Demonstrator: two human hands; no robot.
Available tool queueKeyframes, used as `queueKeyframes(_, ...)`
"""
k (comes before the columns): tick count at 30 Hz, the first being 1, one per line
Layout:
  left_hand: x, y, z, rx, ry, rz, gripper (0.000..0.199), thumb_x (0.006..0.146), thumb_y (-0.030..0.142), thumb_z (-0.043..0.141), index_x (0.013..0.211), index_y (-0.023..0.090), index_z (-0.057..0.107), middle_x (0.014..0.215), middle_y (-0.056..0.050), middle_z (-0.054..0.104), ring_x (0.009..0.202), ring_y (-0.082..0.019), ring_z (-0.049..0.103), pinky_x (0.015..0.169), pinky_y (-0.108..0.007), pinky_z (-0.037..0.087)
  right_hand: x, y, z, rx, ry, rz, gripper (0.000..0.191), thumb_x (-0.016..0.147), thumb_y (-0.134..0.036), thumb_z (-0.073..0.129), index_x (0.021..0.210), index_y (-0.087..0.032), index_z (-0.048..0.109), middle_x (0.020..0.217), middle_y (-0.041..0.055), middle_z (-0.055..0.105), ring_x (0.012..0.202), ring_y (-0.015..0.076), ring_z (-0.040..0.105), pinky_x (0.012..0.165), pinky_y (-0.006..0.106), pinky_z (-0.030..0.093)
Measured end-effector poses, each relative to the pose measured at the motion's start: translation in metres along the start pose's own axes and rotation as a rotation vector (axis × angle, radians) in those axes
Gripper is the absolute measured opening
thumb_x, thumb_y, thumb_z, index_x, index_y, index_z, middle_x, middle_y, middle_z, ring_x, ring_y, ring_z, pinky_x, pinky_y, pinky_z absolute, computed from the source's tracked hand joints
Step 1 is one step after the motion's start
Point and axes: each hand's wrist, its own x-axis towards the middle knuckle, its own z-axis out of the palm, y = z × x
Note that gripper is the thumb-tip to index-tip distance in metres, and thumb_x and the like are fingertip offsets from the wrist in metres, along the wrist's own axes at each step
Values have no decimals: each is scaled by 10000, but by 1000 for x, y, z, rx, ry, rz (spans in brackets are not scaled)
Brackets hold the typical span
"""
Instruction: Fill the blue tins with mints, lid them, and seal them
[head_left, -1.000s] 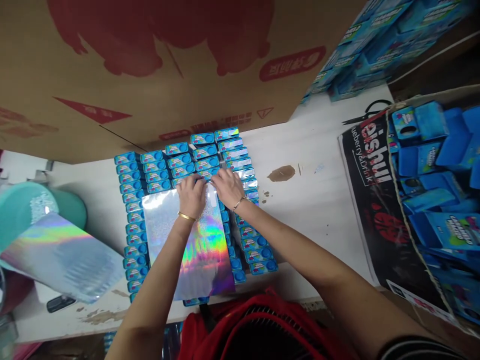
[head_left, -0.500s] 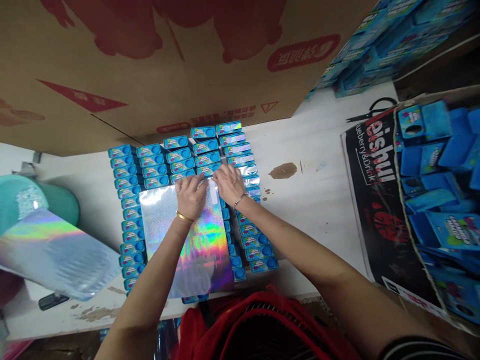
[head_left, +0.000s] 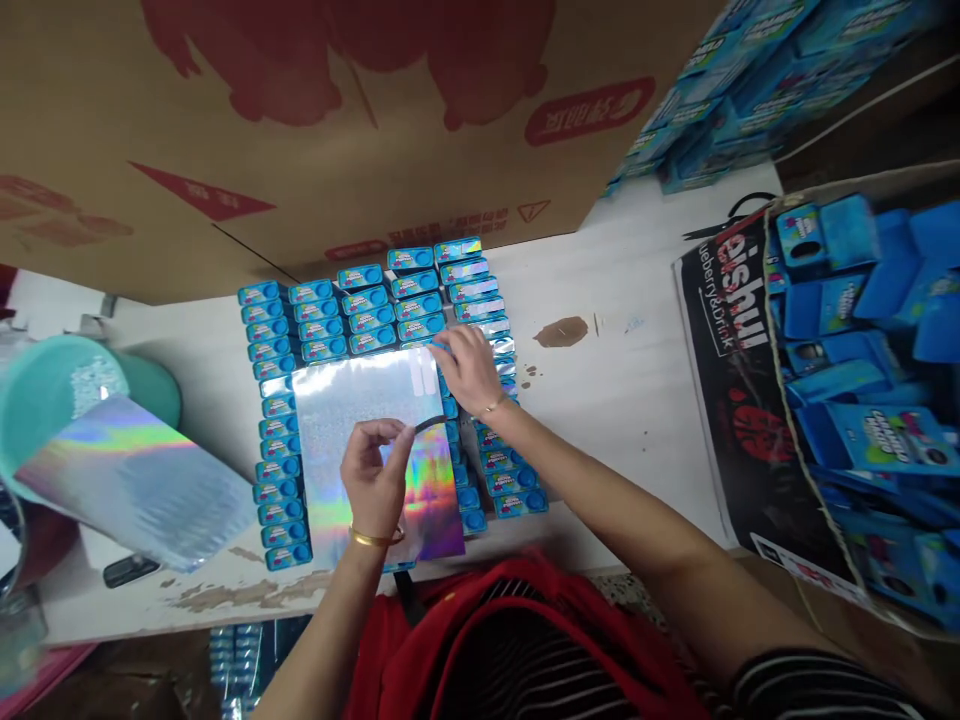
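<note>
A shiny holographic sticker sheet [head_left: 322, 450] lies over the rows of small blue boxes [head_left: 361, 299], with pale blank patches near its upper right corner. Above the sheet, my left hand [head_left: 375, 470] is closed in a pinch on a narrow strip, a sticker [head_left: 430, 423], dark from this angle and pointing right. My right hand [head_left: 472, 370] is at the sheet's upper right corner, its fingers bent together against the boxes there; what they hold, if anything, is hidden. Several box ends in the right-hand column [head_left: 477, 289] carry shiny strips.
A big brown carton [head_left: 375, 170] stands behind the boxes. On the left, a second holographic sheet [head_left: 150, 490] leans across a teal bucket [head_left: 150, 390]. To the right is a black carton [head_left: 739, 400] full of blue boxes; scissors [head_left: 739, 215] lie behind it.
My left hand has lifted off the sheet and come back toward me, now with a sticker strip in its fingers. My right hand stays by the corner. The view has shifted slightly.
</note>
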Motion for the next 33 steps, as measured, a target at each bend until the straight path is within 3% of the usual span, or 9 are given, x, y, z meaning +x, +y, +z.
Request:
queueKeyframes(3, -11, 10, 14, -287, 55, -240, 256, 683, 301, 752, 721, 193, 523, 727, 18, 598, 685, -107, 565, 697, -253, 457, -48, -12, -28, 417, -6, 210, 523, 958, -550, 249, 902, -196, 630, 866, 60, 628, 850, 195, 559, 808, 329, 422)
queueKeyframes(5, -17, 8, 26, -365, 39, -330, 277, 648, 311, 769, 703, 186, 529, 678, 27, 584, 635, -91, 542, 667, -236, 451, -82, -15, -42, 581, -63, 362, 506, 903, -617, 349, 856, -200, 632, 796, 37, 622, 766, 178, 555, 730, 306, 431)
queueKeyframes(8, -28, -1, 46, -425, -2, -439, 292, 605, 317, 786, 676, 180, 538, 599, 43, 548, 580, -80, 510, 628, -220, 435, -119, -13, -56, 665, -63, 492, 383, 801, -572, 575, 729, -196, 588, 670, -10, 550, 645, 138, 489, 634, 269, 395)
queueKeyframes(10, -36, -8, 60, -441, -33, -487, 295, 586, 316, 793, 660, 176, 544, 576, 46, 542, 557, -75, 496, 609, -214, 425, -132, -6, -62, 663, 3, 540, 351, 790, -526, 609, 689, -195, 555, 620, -29, 494, 596, 118, 435, 585, 253, 357)
queueKeyframes(19, -34, -15, 101, -404, -66, -460, 290, 573, 313, 795, 664, 168, 560, 616, 27, 588, 597, -86, 532, 638, -222, 433, -122, 30, -80, 653, 217, 641, 436, 774, -629, 568, 704, -199, 542, 645, -17, 536, 578, 112, 452, 568, 251, 387)
queueKeyframes(22, -30, -13, 105, -429, -59, -447, 288, 584, 311, 792, 671, 170, 556, 610, 33, 577, 581, -81, 520, 632, -222, 430, -119, 26, -79, 707, 195, 744, 481, 751, -673, 547, 751, -195, 597, 662, -12, 561, 552, 107, 449, 526, 249, 376)
queueKeyframes(25, -28, -15, 107, -455, -72, -446, 278, 602, 312, 781, 676, 173, 552, 613, 34, 576, 582, -81, 515, 636, -223, 427, -119, 23, -76, 822, 119, 802, 414, 698, -604, 643, 757, -194, 617, 662, -16, 577, 573, 114, 473, 549, 253, 395)
queueKeyframes(30, -25, -29, 109, -310, -104, -400, 249, 630, 325, 749, 676, 181, 550, 634, 24, 574, 617, -108, 528, 666, -259, 430, -118, 36, -70, 730, 208, 706, 289, 680, -466, 685, 698, -195, 585, 631, -27, 553, 599, 121, 473, 578, 257, 396)
queueKeyframes(33, -22, -37, 111, -42, -106, -183, 190, 693, 320, 699, 678, 191, 561, 740, -5, 591, 755, -152, 559, 779, -315, 433, -114, 48, -70, 499, 228, 589, 239, 751, -427, 628, 711, -196, 584, 641, -18, 542, 595, 127, 453, 577, 267, 387)
